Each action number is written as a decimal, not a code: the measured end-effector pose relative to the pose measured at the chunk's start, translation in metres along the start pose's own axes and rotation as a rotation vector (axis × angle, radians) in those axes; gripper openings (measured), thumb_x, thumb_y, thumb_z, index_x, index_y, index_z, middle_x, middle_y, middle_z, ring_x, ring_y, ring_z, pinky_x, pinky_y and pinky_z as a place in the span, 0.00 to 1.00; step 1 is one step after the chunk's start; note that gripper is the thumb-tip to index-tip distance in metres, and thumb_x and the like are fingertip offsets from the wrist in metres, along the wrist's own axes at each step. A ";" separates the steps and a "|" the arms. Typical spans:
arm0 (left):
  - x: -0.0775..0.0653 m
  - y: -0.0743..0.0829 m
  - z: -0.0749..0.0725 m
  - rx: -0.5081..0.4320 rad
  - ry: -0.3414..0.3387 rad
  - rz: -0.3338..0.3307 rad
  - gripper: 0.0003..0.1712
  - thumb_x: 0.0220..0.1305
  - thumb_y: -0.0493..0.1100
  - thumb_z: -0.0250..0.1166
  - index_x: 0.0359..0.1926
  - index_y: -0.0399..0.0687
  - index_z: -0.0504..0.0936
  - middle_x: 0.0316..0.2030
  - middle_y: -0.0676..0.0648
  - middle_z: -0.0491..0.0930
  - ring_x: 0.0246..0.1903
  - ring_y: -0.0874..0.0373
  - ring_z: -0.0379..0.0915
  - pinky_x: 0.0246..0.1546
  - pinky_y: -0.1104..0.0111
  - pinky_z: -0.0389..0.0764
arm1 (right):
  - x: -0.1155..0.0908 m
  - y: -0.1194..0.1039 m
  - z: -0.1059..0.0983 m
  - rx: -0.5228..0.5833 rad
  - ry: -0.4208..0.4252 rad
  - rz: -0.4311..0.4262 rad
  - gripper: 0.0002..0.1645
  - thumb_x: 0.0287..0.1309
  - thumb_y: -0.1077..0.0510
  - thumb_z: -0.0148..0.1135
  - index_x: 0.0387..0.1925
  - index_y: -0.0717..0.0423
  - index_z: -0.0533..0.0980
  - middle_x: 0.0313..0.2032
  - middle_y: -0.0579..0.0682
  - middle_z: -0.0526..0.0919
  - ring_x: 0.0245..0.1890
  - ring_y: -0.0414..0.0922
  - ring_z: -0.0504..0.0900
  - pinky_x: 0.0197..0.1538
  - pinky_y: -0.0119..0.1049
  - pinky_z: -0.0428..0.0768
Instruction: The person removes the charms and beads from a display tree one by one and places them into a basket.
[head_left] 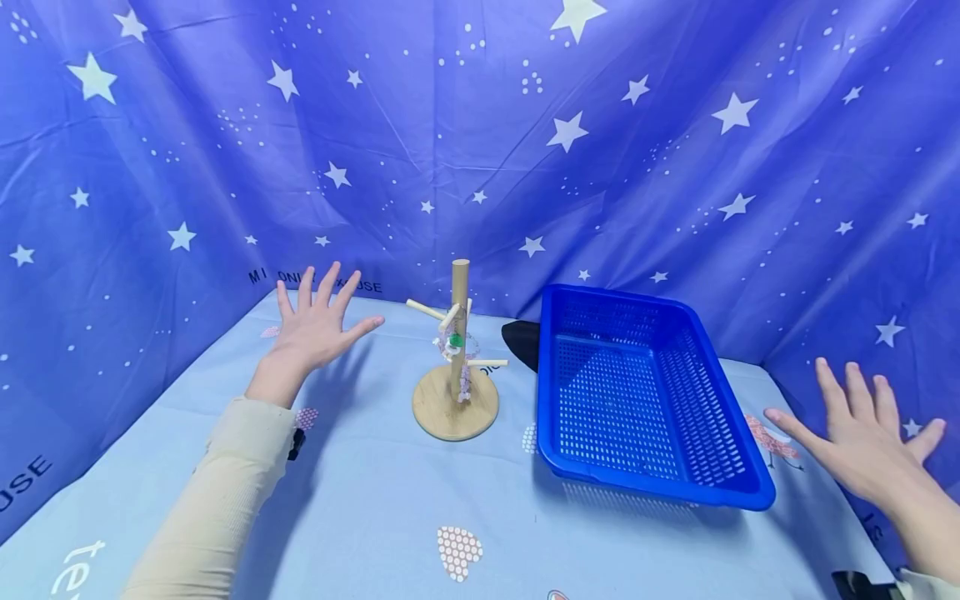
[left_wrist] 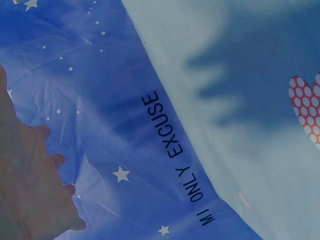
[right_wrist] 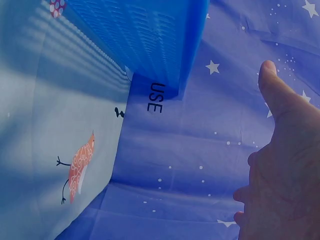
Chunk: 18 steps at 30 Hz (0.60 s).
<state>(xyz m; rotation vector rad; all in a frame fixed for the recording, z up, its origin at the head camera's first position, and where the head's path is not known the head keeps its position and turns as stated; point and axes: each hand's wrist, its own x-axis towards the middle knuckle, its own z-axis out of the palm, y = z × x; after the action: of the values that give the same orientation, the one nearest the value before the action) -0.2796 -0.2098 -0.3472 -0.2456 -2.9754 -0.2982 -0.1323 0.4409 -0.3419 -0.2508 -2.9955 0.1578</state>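
My left hand (head_left: pixel 315 332) is raised at the left with fingers spread, holding nothing. To its right stands a wooden peg stand (head_left: pixel 460 283) with a round base and several short pegs. Beaded bracelets (head_left: pixel 464 383) hang on the stand, pale pink and clear, one with a green piece. My right hand (head_left: pixel 870 446), also spread and holding nothing, hovers to the right of a blue plastic basket (head_left: pixel 652 492). Each wrist view shows part of its own hand, the left hand (left_wrist: pixel 30 185) and the right hand (right_wrist: pixel 287 165), with nothing in the fingers.
The basket has perforated walls and looks empty inside. Behind its left side lies a black object (head_left: pixel 521 340), partly hidden. A light blue cloth (head_left: pixel 360 517) with printed hearts and birds covers the table. Blue star-printed curtains (head_left: pixel 420 108) enclose the back and sides.
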 end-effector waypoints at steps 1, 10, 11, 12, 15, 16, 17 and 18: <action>0.000 0.000 0.000 0.000 0.003 0.001 0.56 0.61 0.84 0.38 0.80 0.62 0.38 0.80 0.44 0.30 0.77 0.33 0.17 0.66 0.30 0.16 | 0.000 0.000 0.000 0.001 -0.001 -0.002 0.68 0.61 0.22 0.47 0.76 0.57 0.25 0.73 0.73 0.22 0.71 0.72 0.14 0.55 0.85 0.18; 0.000 0.001 -0.001 -0.006 0.008 0.005 0.56 0.61 0.84 0.39 0.80 0.62 0.38 0.81 0.46 0.29 0.77 0.34 0.17 0.67 0.31 0.15 | -0.001 -0.001 0.000 0.006 -0.003 -0.009 0.67 0.61 0.23 0.48 0.76 0.56 0.24 0.73 0.73 0.22 0.71 0.72 0.14 0.55 0.84 0.18; -0.001 0.002 -0.001 -0.006 0.008 0.006 0.56 0.61 0.84 0.39 0.80 0.62 0.38 0.81 0.45 0.29 0.77 0.34 0.17 0.67 0.31 0.15 | -0.001 -0.001 0.000 0.007 -0.002 -0.010 0.67 0.61 0.23 0.48 0.76 0.56 0.25 0.73 0.73 0.22 0.71 0.72 0.14 0.55 0.84 0.18; -0.001 0.002 -0.002 -0.005 0.011 0.007 0.56 0.61 0.84 0.39 0.80 0.62 0.38 0.81 0.45 0.30 0.77 0.34 0.17 0.67 0.31 0.16 | -0.002 -0.002 0.000 0.008 0.000 -0.012 0.67 0.62 0.23 0.48 0.76 0.56 0.25 0.73 0.73 0.22 0.71 0.72 0.14 0.55 0.84 0.18; -0.001 0.003 -0.003 -0.007 0.016 0.008 0.56 0.61 0.84 0.40 0.80 0.62 0.38 0.81 0.45 0.31 0.77 0.35 0.18 0.67 0.31 0.16 | -0.002 -0.002 0.000 0.010 0.002 -0.020 0.66 0.62 0.23 0.48 0.76 0.56 0.25 0.73 0.73 0.22 0.71 0.72 0.14 0.55 0.85 0.18; -0.001 0.003 -0.003 -0.009 0.017 0.009 0.56 0.61 0.83 0.40 0.80 0.62 0.38 0.81 0.45 0.31 0.77 0.35 0.18 0.67 0.32 0.16 | -0.002 -0.003 0.000 0.010 0.002 -0.023 0.66 0.62 0.24 0.48 0.76 0.55 0.25 0.73 0.73 0.22 0.71 0.72 0.14 0.55 0.85 0.18; -0.001 0.004 -0.003 -0.011 0.018 0.009 0.56 0.61 0.83 0.40 0.80 0.62 0.38 0.81 0.45 0.31 0.77 0.35 0.17 0.68 0.32 0.15 | -0.002 -0.003 0.000 0.010 0.003 -0.027 0.66 0.62 0.24 0.49 0.76 0.55 0.25 0.73 0.72 0.22 0.71 0.72 0.14 0.55 0.85 0.18; -0.001 0.004 -0.003 -0.011 0.020 0.009 0.55 0.62 0.83 0.40 0.80 0.63 0.38 0.81 0.46 0.30 0.78 0.36 0.18 0.68 0.32 0.15 | -0.002 -0.004 -0.001 0.011 0.003 -0.031 0.66 0.62 0.24 0.49 0.76 0.55 0.24 0.73 0.72 0.21 0.71 0.72 0.14 0.55 0.85 0.18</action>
<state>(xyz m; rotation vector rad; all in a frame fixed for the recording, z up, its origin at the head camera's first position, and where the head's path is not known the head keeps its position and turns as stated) -0.2775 -0.2071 -0.3437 -0.2563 -2.9530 -0.3141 -0.1305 0.4371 -0.3413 -0.2035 -2.9932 0.1701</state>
